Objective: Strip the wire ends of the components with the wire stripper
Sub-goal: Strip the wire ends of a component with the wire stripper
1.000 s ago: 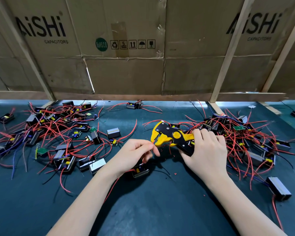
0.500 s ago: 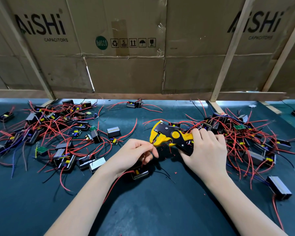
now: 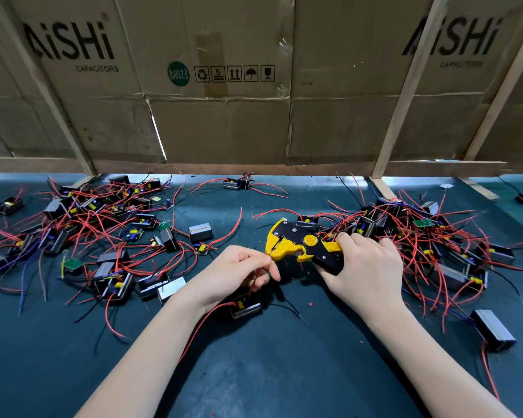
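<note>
1. While the heap of components [image 3: 82,233] lies tangled at my far left on the dark mat [image 3: 254,372], I leave it alone; I cannot tell from here whether its red leads are stripped.
2. My left hand [image 3: 233,274] has its fingers curled, thumb and forefinger pinching a thin red wire [image 3: 255,283] and feeding its end toward the tool's mouth. The component [image 3: 245,306] this wire belongs to sits on the mat just under that hand.
3. To do this well, I judge I should keep the wire straight and square to the mouth, pushing in only the short end I want bared.
4. At centre is the wire stripper [image 3: 302,247], yellow and black, its head touching my left fingertips. Whether the wire is seated in it is too small to tell.
5. My right hand [image 3: 363,273] is wrapped round the stripper's handles; a firm, even squeeze should cut the sleeve without nicking the strands.
6. Beyond it, on my right, a second pile [image 3: 435,239] lies close behind the tool, so stray leads could catch in it.
</note>
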